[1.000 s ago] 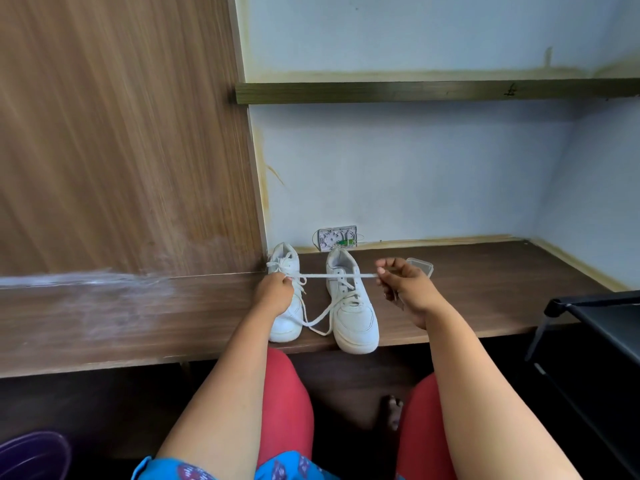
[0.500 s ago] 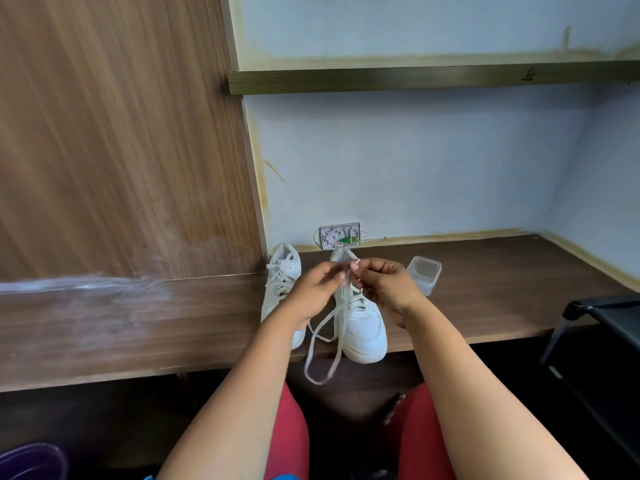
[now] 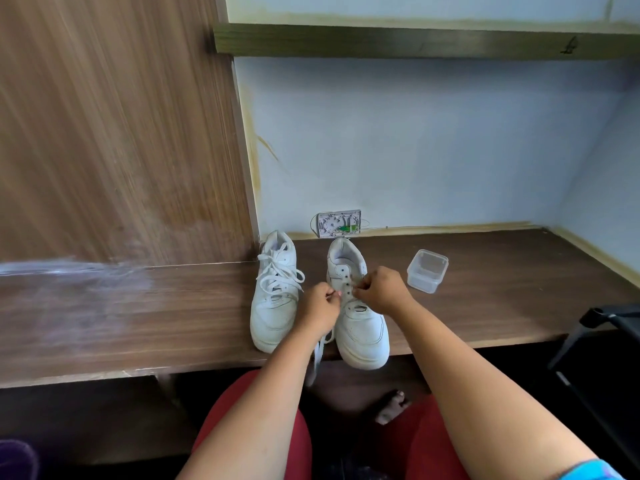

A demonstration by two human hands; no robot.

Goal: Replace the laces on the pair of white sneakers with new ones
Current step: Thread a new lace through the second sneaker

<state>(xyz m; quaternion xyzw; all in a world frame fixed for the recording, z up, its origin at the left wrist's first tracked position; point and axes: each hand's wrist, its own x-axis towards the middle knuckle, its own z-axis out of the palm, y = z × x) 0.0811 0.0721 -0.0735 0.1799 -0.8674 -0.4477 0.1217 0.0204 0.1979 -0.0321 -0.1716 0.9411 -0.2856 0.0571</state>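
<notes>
The head view looks down on a dark wooden desk [image 3: 485,306] where two white sneakers stand side by side, toes toward the person. The left sneaker [image 3: 275,292] is laced and lies close to the wooden side panel [image 3: 114,133]. The right sneaker [image 3: 360,327] stands just beside it, and its upper eyelets are bare. The left hand [image 3: 320,308] is over the gap between the shoes, with its fingers curled and pinching a white lace [image 3: 318,358] at the eyelets of the right sneaker; the loose part of this lace hangs down over the front edge of the desk. The right hand [image 3: 381,291] is also curled, its fingertips pinched at the eyelet row, but what it pinches is too small to tell. A small clear plastic container [image 3: 427,270] sits on the desk to the right of the shoes, apart from them. Behind the sneakers a small white box with wires [image 3: 339,224] is against the wall.
</notes>
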